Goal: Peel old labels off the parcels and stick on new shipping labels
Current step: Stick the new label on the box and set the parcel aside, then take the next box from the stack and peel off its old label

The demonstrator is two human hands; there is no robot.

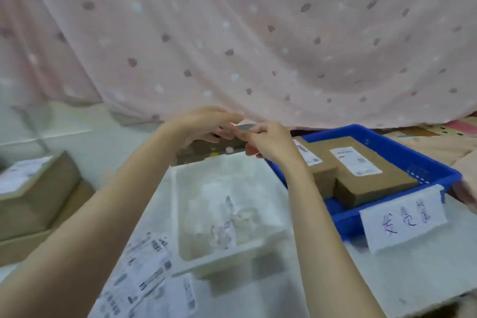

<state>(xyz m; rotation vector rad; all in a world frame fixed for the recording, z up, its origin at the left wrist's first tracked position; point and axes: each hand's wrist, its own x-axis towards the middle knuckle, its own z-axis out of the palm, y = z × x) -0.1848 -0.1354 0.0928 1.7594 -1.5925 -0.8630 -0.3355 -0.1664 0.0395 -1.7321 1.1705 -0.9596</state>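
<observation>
Both hands are raised together above the far edge of a white tray, pinching a small pale strip (245,127) between them, too blurred to name for certain. The left hand (204,124) curls its fingers round the strip's left end; the right hand (268,141) grips the right end with thumb and bent fingers. The white tray (180,214) sits in the middle of the table and holds crumpled peeled paper scraps (229,219). Near and left of it, a loose pile of printed shipping labels (144,279) lies on the white table (413,279). To the right, a blue basket (436,165) carries brown cardboard parcels (371,175) with white labels on top, and a handwritten paper tag (404,217) hangs on its near rim. At far left, more cardboard boxes (36,193) are stacked. A pink spotted curtain (258,33) hangs behind.
</observation>
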